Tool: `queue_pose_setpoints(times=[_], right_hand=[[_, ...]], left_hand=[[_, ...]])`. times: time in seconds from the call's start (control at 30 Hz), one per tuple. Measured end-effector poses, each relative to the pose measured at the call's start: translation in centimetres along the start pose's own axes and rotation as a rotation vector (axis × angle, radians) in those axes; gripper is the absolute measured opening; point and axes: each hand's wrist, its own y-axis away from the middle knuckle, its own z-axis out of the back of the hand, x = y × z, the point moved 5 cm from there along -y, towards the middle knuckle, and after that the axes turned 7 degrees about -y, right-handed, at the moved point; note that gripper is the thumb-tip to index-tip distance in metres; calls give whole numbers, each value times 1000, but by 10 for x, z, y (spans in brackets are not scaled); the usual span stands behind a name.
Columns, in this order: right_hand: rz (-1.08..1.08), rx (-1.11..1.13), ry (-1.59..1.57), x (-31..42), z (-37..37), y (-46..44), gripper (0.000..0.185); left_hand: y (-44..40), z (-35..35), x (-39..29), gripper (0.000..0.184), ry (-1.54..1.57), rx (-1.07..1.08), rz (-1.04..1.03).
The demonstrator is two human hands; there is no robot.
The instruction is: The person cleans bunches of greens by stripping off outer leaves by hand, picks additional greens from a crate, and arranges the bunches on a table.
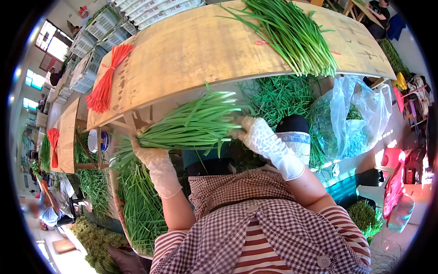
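A loose bunch of garlic chives (191,121) lies across my lap below the table edge, its pale cut ends towards the right. My left hand (153,157), in a thin whitish glove, is closed around the leafy side of this bunch. My right hand (253,132), in a patterned white glove, is at the cut ends with its fingers bent together on the stems; its fingertips are partly hidden. On the wooden table (191,41) ahead rests a larger pile of garlic chives (292,36), with red ties beside it.
A bundle of red ties (109,77) lies at the table's left. Loose green leaves (283,98) and a clear plastic bag (351,118) are below its right side. A basket of chives (139,205) stands left of me. White crates (89,68) are stacked behind; another person (50,205) sits far left.
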Motion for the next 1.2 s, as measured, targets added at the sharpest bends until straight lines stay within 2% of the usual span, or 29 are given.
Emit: queue_pose_setpoints(times=[0.1,0.13,0.17,0.2,0.23,0.3,0.33,0.37,0.43,0.47,0.53,0.57,0.6,0.67,0.7,0.73,0.77,0.83,0.87,0.9,0.97,1.0,1.03,1.07,1.1,1.13,1.17,1.2], right_hand=[[116,-41,74,-2,0,12,33],[-32,6,-34,-11,4,14,32],[11,-67,-30,-16,9,16,25],[-77,-243,-191,-47,17,17,23],[-166,-420,-352,-78,27,21,23],[-479,-473,-523,-79,66,30,28],[-567,-355,-494,-82,70,32,32],[-486,-340,-697,-75,64,29,28],[-240,-332,-668,-36,53,18,21],[-222,-286,-733,-20,48,12,15],[-206,-237,-771,-7,39,5,21],[-193,-189,-812,7,37,2,24],[-169,-212,-650,14,36,0,29],[-158,-236,-364,21,30,-4,40],[-202,-57,-409,38,29,-9,37],[-225,-43,-835,32,16,-8,34],[-244,-25,-1264,28,2,-6,31],[-151,10,-1312,42,20,-2,33],[-105,28,-1337,50,29,1,35],[-61,-54,-999,57,37,2,34],[-6,-30,-1280,43,28,5,28],[-102,-64,-1124,36,27,5,26],[-192,-98,-965,28,28,4,25],[-140,-70,-945,24,35,6,19],[-136,-154,-850,24,47,11,15],[-93,-215,-894,15,58,14,14],[-47,-278,-938,3,69,14,13],[-101,-393,-877,-19,74,15,14]], left_hand=[[4,-7,1,26,-80,-104,-67],[0,-5,3,26,-3,37,-6],[-7,6,3,28,74,177,56],[-9,10,0,30,151,318,118],[-10,23,-9,33,36,116,59],[-7,43,-27,41,-189,-280,-61],[-6,44,-29,46,-166,-374,-79],[-5,42,-29,46,-195,-408,-80],[-1,37,-22,46,-251,-474,-79],[1,32,-18,46,-308,-442,-76],[-2,35,-14,47,-464,-317,-124],[-4,38,-13,47,-441,-250,-110],[-2,28,-11,48,-419,-185,-94],[3,8,-5,47,-111,-42,-31],[5,-6,-3,46,44,28,2],[2,-13,-4,40,1,99,-24],[-2,-30,-3,39,8,269,-11],[5,-80,-6,36,26,600,6],[10,-91,-11,30,-223,376,-14],[3,-77,-13,30,-188,307,37],[-14,-37,-19,28,-121,174,146],[-7,-39,-22,28,-157,161,76],[-6,-32,-25,28,-307,40,-17],[-6,-22,-28,29,-452,-86,-114],[-2,-8,-33,29,-597,-221,-210],[-11,14,-40,30,-454,-286,-139],[-15,34,-43,30,-458,-300,-140],[-14,34,-43,30,-462,-312,-142]])
